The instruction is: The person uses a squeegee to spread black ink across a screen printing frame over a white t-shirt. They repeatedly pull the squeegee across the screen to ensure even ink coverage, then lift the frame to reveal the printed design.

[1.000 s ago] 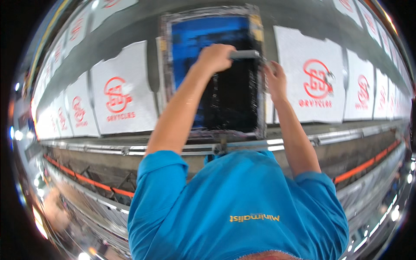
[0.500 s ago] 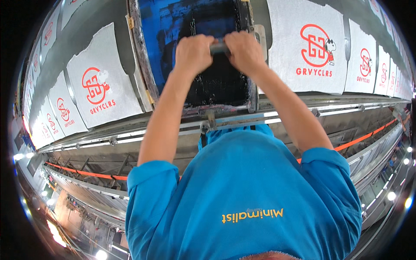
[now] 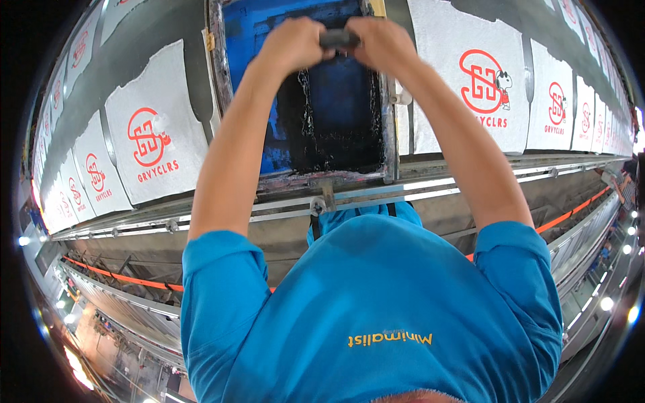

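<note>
Both of my hands are wrapped round the dark handle of a squeegee (image 3: 338, 39), gripping it from either side. My left hand (image 3: 294, 44) is on its left end, my right hand (image 3: 381, 41) on its right end. Under them lies a screen-printing frame (image 3: 390, 127) with a blue mesh (image 3: 243, 30). Black ink (image 3: 329, 144) coats much of the mesh, with wet streaks running near to far. The squeegee is over the far part of the frame in view; its blade is hidden from me.
White cut fabric pieces (image 3: 185, 158) with red prints lie in a row on the dark table, left and right of the frame. A metal rail (image 3: 437, 188) runs along the near edge. An orange strip (image 3: 121, 275) stretches behind me. Another person (image 3: 621, 185) stands far right.
My hands and the squeegee have moved farther from me across the screen, my arms stretching out. More inked mesh shows on the near side. The frame stays in place on the table.
</note>
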`<state>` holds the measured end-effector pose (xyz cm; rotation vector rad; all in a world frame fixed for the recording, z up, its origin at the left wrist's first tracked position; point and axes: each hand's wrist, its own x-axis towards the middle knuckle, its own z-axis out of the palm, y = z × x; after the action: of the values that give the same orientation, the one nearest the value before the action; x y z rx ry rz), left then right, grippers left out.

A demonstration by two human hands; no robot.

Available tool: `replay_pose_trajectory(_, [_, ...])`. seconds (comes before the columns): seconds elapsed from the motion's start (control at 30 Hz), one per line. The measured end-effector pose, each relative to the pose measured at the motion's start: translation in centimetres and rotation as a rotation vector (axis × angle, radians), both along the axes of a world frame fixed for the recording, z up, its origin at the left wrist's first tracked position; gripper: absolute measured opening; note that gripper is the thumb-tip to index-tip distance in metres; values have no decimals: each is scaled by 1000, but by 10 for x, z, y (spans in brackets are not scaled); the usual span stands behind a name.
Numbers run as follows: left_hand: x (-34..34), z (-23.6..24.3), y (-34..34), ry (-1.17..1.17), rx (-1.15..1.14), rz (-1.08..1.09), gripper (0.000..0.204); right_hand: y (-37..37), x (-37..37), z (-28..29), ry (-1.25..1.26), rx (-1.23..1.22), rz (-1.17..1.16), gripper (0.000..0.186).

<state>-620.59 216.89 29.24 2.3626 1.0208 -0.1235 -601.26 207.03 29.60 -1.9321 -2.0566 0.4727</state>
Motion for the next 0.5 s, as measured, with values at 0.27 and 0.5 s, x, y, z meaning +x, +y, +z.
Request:
replay_pose_trajectory(0.27, [-14, -45, -64, -85, 152, 80, 22, -47, -21, -50, -103, 73, 32, 27])
replay_pose_trajectory(0.5, [-68, -37, -204, -278, 136, 64, 30, -190, -71, -31, 128, -3, 22, 39])
